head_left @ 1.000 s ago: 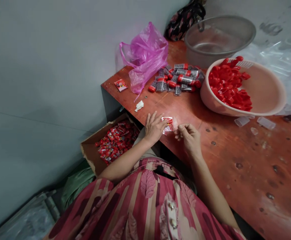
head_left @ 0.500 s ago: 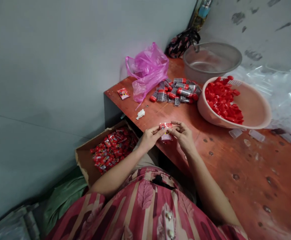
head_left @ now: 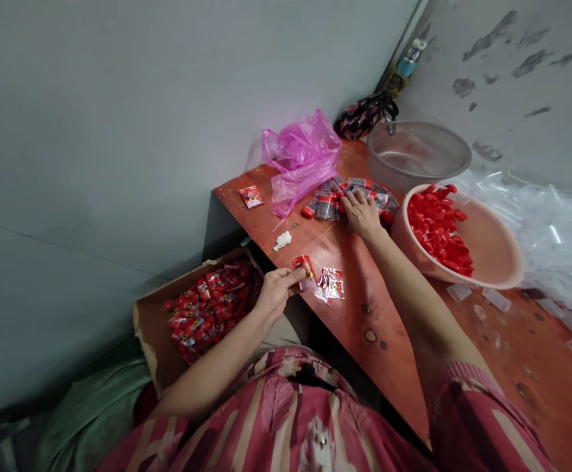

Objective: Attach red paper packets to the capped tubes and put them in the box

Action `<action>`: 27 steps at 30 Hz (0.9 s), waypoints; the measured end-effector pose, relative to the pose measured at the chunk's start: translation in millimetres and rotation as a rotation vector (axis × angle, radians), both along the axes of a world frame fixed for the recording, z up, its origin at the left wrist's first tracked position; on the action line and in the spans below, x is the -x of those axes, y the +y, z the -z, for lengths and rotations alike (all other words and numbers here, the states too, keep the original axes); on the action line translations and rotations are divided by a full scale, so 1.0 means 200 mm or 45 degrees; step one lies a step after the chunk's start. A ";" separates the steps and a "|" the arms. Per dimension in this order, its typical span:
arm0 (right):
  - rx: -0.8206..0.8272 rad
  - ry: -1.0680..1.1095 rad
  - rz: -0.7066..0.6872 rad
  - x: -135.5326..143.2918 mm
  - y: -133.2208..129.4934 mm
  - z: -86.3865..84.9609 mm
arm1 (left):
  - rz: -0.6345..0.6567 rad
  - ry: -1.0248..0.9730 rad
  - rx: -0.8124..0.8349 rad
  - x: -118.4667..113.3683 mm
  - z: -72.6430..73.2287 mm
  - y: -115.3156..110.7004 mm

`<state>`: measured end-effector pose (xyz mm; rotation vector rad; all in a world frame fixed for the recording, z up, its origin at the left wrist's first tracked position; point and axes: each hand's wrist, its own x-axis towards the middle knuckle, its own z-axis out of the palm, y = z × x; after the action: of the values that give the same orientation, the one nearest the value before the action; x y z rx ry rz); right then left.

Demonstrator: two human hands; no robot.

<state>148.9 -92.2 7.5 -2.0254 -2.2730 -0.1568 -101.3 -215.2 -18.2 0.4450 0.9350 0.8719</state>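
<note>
Between thumb and fingers, my left hand (head_left: 278,290) pinches a small red printed plastic sachet (head_left: 305,270) at the table's near edge. Just right of it, another shiny red and white sachet (head_left: 333,283) lies on the wood, partly overlapped by clear plastic. My right hand (head_left: 363,214) is stretched forward onto a pile of small clear bottles with red caps (head_left: 325,208) and dark contents. Its fingers are apart over the bottles, and the fingertips are partly lost among them.
A pink bowl of red caps (head_left: 499,262) stands right of my right arm. Behind it are a grey basin (head_left: 418,172) and clear plastic containers (head_left: 526,210). A pink bag (head_left: 305,154), a lone sachet (head_left: 251,197) and a cardboard box (head_left: 151,331) of filled sachets are left.
My right hand has left the sachet and reached forward to the bottle pile. My left hand keeps a sachet, shifted slightly left and down in view. Another sachet now lies on the table beside it.
</note>
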 end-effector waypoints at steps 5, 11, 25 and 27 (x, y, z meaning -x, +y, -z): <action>-0.030 0.186 -0.153 -0.06 0.05 0.00 | -0.153 -0.164 0.134 0.02 -0.01 0.03; -0.224 0.755 0.157 0.10 -0.37 -0.08 | -0.291 -0.346 0.224 -0.02 -0.02 0.08; 0.094 1.824 0.390 0.52 -1.00 0.01 | -0.151 -0.397 0.077 -0.21 -0.09 -0.02; 0.100 1.846 0.376 0.51 -1.01 0.01 | -0.113 -0.390 0.045 -0.22 -0.10 -0.03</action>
<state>47.6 -294.7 6.3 -1.5155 -1.0451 1.0197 -57.7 -220.8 2.2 0.2322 0.6902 0.9714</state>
